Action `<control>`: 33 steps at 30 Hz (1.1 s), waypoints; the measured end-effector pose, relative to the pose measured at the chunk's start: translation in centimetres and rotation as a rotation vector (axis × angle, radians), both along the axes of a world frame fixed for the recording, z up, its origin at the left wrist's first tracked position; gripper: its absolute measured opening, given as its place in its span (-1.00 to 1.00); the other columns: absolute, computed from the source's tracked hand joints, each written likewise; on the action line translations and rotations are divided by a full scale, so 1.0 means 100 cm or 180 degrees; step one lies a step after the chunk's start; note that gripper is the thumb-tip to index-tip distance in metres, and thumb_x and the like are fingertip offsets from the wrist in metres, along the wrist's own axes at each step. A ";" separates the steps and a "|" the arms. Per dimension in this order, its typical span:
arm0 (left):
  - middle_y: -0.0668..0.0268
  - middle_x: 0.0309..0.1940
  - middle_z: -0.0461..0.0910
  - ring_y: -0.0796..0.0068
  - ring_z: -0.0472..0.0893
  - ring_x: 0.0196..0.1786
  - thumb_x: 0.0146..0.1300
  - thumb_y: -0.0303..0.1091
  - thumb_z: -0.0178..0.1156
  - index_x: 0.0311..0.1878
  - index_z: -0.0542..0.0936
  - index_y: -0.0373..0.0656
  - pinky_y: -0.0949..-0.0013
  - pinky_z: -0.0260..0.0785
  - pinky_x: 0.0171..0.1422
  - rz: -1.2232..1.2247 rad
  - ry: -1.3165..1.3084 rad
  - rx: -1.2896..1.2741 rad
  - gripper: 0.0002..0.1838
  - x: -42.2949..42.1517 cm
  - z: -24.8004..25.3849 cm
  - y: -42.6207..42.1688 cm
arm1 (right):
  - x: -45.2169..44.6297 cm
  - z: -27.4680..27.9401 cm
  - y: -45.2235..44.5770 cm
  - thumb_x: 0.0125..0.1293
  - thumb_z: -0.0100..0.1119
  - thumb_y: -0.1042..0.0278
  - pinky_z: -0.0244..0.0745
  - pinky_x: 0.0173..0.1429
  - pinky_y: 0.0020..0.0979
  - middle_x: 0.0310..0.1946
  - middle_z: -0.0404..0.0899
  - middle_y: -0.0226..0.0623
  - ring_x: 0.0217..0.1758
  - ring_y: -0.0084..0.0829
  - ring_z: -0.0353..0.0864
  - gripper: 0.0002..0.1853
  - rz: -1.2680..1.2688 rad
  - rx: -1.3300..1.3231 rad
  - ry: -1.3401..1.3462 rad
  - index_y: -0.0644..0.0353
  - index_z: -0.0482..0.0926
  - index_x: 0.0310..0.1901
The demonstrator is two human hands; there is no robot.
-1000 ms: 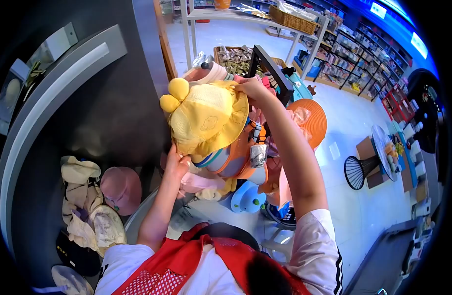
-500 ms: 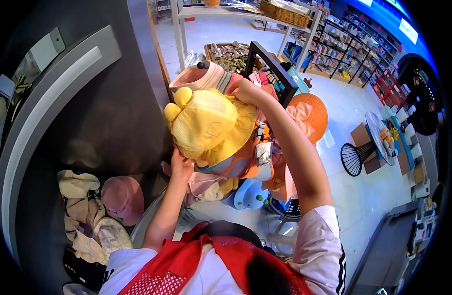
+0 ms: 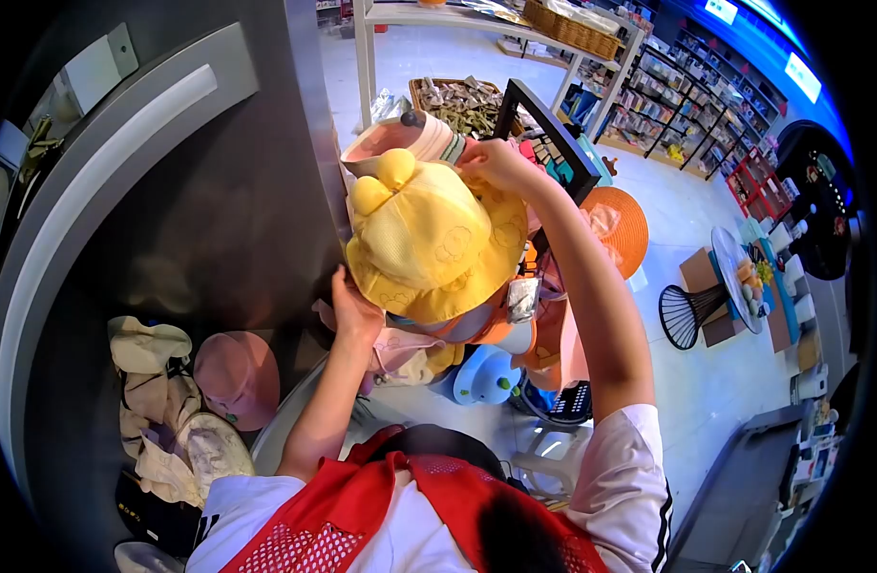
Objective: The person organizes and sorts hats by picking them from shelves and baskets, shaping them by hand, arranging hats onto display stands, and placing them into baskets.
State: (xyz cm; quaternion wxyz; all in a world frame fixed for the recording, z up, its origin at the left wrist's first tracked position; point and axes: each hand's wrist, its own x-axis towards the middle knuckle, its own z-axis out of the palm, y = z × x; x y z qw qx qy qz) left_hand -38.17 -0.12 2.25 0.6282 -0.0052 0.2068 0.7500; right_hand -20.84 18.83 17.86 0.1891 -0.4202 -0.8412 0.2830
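A yellow hat (image 3: 424, 229) with two round knobs on its crown sits on top of a stack of hats, brim spread. My left hand (image 3: 355, 307) touches the lower left edge of its brim; the fingertips are partly tucked against it. At the upper right of the brim is my right hand (image 3: 500, 167), its fingers bent together at the hat's edge beside a striped pink hat (image 3: 400, 141); what they pinch is hidden. Below lie an orange and grey visor (image 3: 500, 334) and a blue hat (image 3: 486, 374).
An orange straw hat (image 3: 620, 229) hangs at the right by a black frame (image 3: 553, 134). Pink (image 3: 236, 379) and beige hats (image 3: 150, 346) lie at the lower left beside a dark panel (image 3: 219, 191). A white shelf (image 3: 438, 13) stands behind.
The yellow hat has turned and now lies flatter with its brim spread wider over the stack. My left hand's fingers have loosened at the brim. The striped pink hat shows more than at first.
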 end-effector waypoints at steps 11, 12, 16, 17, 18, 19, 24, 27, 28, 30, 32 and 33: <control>0.36 0.03 0.39 0.44 0.38 0.08 0.27 -0.13 -0.18 0.04 0.35 -0.11 0.34 0.22 0.17 0.0322 -0.0304 -0.0478 -0.64 0.012 -0.019 0.009 | -0.063 0.008 0.007 -0.13 0.22 0.33 0.36 -0.24 -0.46 -0.45 0.54 -0.24 -0.39 -0.39 0.47 -0.73 0.0160 0.0164 -0.0284 0.28 0.57 -0.35; 0.36 0.00 0.41 0.42 0.40 0.06 0.26 -0.17 -0.18 -0.01 0.38 -0.12 0.34 0.23 0.15 0.0355 -0.0354 -0.0534 -0.67 0.014 -0.019 0.008 | -0.070 -0.013 0.017 -0.15 0.20 0.50 0.37 -0.18 -0.43 -0.33 0.56 -0.24 -0.24 -0.32 0.50 -0.73 0.0068 0.0566 -0.0220 0.22 0.57 -0.29; 0.40 -0.12 0.47 0.47 0.46 -0.11 0.24 -0.19 -0.16 -0.10 0.41 -0.10 0.42 0.33 -0.11 0.0197 -0.0105 -0.0492 -0.72 0.007 -0.039 0.006 | -0.055 -0.007 0.008 -0.16 0.17 0.45 0.35 -0.33 -0.37 -0.44 0.56 -0.23 -0.41 -0.35 0.47 -0.78 0.0320 0.0312 -0.1106 0.25 0.58 -0.37; 0.42 -0.16 0.48 0.51 0.47 -0.17 0.24 -0.18 -0.15 -0.13 0.41 -0.09 0.44 0.32 -0.20 0.0147 0.0005 -0.0552 -0.74 0.006 -0.033 0.003 | -0.054 -0.010 0.019 -0.16 0.15 0.48 0.36 -0.33 -0.38 -0.45 0.56 -0.23 -0.40 -0.35 0.48 -0.77 0.0315 0.0244 -0.1258 0.24 0.59 -0.36; 0.44 -0.21 0.48 0.55 0.47 -0.24 0.23 -0.17 -0.15 -0.17 0.41 -0.08 0.47 0.32 -0.28 0.0097 0.0116 -0.0620 -0.75 0.006 -0.030 0.000 | -0.053 -0.013 0.034 -0.17 0.13 0.51 0.37 -0.32 -0.39 -0.45 0.56 -0.23 -0.40 -0.35 0.49 -0.77 0.0311 0.0170 -0.1410 0.23 0.59 -0.35; 0.45 -0.27 0.47 0.58 0.44 -0.29 0.23 -0.17 -0.14 -0.19 0.41 -0.08 0.48 0.28 -0.33 -0.0151 0.0225 -0.0471 -0.76 -0.001 -0.041 -0.006 | -0.053 -0.018 0.047 -0.17 0.11 0.54 0.37 -0.31 -0.40 -0.46 0.57 -0.23 -0.39 -0.35 0.50 -0.76 0.0302 0.0104 -0.1558 0.22 0.59 -0.35; 0.49 -0.55 0.30 0.63 0.25 -0.55 0.22 -0.22 -0.10 -0.29 0.37 -0.07 0.55 0.12 -0.48 -0.1201 0.1502 -0.0744 -0.84 -0.024 -0.039 -0.074 | -0.008 0.031 -0.036 0.02 0.04 0.47 0.40 -0.30 -0.39 -0.42 0.55 -0.16 -0.39 -0.33 0.53 -0.82 -0.0072 0.1389 0.0859 0.24 0.55 -0.31; 0.49 -0.62 0.23 0.64 0.20 -0.63 0.24 -0.26 -0.12 -0.34 0.34 -0.07 0.59 0.08 -0.51 -0.1511 0.2405 -0.0540 -0.87 -0.009 0.001 -0.109 | 0.026 0.028 -0.163 0.02 -0.04 0.60 0.40 -0.32 -0.44 -0.54 0.50 -0.26 -0.42 -0.43 0.53 -0.86 0.0696 0.0934 0.2126 0.27 0.49 -0.36; 0.49 -0.64 0.21 0.65 0.19 -0.64 0.24 -0.26 -0.13 -0.35 0.33 -0.07 0.59 0.07 -0.52 -0.1187 0.2141 -0.0499 -0.87 -0.001 0.007 -0.116 | 0.032 -0.007 -0.187 0.00 -0.08 0.64 0.43 -0.39 -0.47 -0.58 0.50 -0.31 -0.52 -0.43 0.52 -0.86 0.1339 0.0697 0.2555 0.30 0.48 -0.40; 0.48 -0.67 0.17 0.67 0.16 -0.66 0.25 -0.26 -0.14 -0.39 0.31 -0.08 0.59 0.05 -0.55 -0.0505 0.1607 -0.0417 -0.85 0.016 0.019 -0.126 | 0.036 -0.030 -0.243 -0.04 0.11 0.51 0.45 -0.32 -0.44 -0.43 0.51 -0.22 -0.37 -0.33 0.54 -0.73 0.1251 -0.0414 0.1237 0.31 0.43 -0.23; 0.47 -0.68 0.17 0.67 0.16 -0.68 0.25 -0.25 -0.14 -0.42 0.31 -0.07 0.60 0.03 -0.57 -0.0199 0.1091 -0.0076 -0.83 0.039 0.042 -0.133 | 0.034 -0.088 -0.270 -0.09 0.22 0.38 0.34 -0.02 -0.33 -0.12 0.37 -0.11 -0.10 -0.22 0.43 -0.48 0.1659 -0.0596 0.0886 0.28 0.29 -0.04; 0.46 -0.68 0.17 0.68 0.15 -0.69 0.26 -0.25 -0.15 -0.43 0.30 -0.07 0.60 0.02 -0.58 -0.0045 0.0830 0.0084 -0.82 0.052 0.053 -0.139 | 0.030 -0.118 -0.277 -0.14 0.19 0.42 0.30 -0.01 -0.24 -0.14 0.33 -0.03 -0.14 -0.13 0.41 -0.50 0.1969 -0.0397 0.1135 0.32 0.29 -0.09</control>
